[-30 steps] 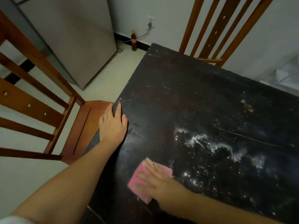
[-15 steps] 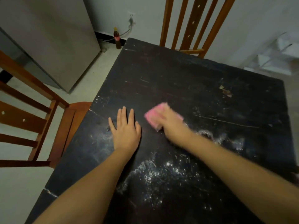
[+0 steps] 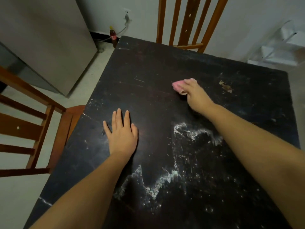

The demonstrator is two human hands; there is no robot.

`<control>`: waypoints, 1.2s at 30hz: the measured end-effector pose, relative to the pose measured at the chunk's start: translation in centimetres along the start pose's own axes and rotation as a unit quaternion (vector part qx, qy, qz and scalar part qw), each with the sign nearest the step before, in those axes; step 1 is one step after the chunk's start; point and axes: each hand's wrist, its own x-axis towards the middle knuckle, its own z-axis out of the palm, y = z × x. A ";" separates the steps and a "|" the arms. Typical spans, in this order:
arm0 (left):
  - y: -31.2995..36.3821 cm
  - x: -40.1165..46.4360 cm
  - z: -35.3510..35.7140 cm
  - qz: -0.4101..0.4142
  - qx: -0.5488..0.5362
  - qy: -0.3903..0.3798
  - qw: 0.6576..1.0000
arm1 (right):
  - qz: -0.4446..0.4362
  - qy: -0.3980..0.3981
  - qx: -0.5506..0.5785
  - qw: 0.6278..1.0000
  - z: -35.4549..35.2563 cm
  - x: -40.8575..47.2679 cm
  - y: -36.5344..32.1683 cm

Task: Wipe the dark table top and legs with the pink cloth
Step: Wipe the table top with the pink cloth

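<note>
The dark table top (image 3: 148, 66) fills most of the view, scratched and streaked with white powder (image 3: 165, 177) near me. My right hand (image 3: 194, 92) is stretched toward the far middle of the top, pressing down on the pink cloth (image 3: 177, 85), of which only the left part shows past my fingers. My left hand (image 3: 122, 133) lies flat on the table near its left edge, fingers spread, holding nothing. The table legs are hidden under the top.
A wooden chair (image 3: 33, 126) stands against the table's left side and another chair (image 3: 186, 22) at the far edge. A grey cabinet (image 3: 49, 38) is at far left, a small bottle (image 3: 113, 36) on the floor by the wall, white shelving (image 3: 280, 47) at right.
My right hand has slid the pink cloth away from me, from the near edge to the far middle of the top. My left hand has moved from the table's left edge onto the top.
</note>
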 end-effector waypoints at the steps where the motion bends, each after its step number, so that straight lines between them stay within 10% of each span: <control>1: 0.0 0.0 0.1 0.000 -0.002 -0.001 1.000 | -0.017 0.009 0.015 1.000 0.7 -1.4 -0.6; 9: 0.1 0.0 0.1 0.002 0.002 0.006 1.000 | -0.210 -0.256 0.119 0.936 2.1 -21.3 -8.8; 15: 0.4 0.0 0.0 -0.001 0.001 0.002 1.000 | 0.014 0.025 0.094 0.995 -4.7 -7.1 -1.8; 21: 0.4 -0.1 -0.1 -0.002 -0.010 0.004 1.000 | 0.122 -0.006 0.091 0.988 0.0 -6.1 2.4; 29: 3.7 -0.5 -0.3 0.070 -0.024 -0.014 0.997 | -0.137 -0.094 0.052 0.985 -0.7 -25.9 -6.5; 36: 14.0 -3.6 2.7 0.131 -0.061 -0.069 0.987 | 0.140 -0.010 0.018 0.990 -5.9 -7.9 6.5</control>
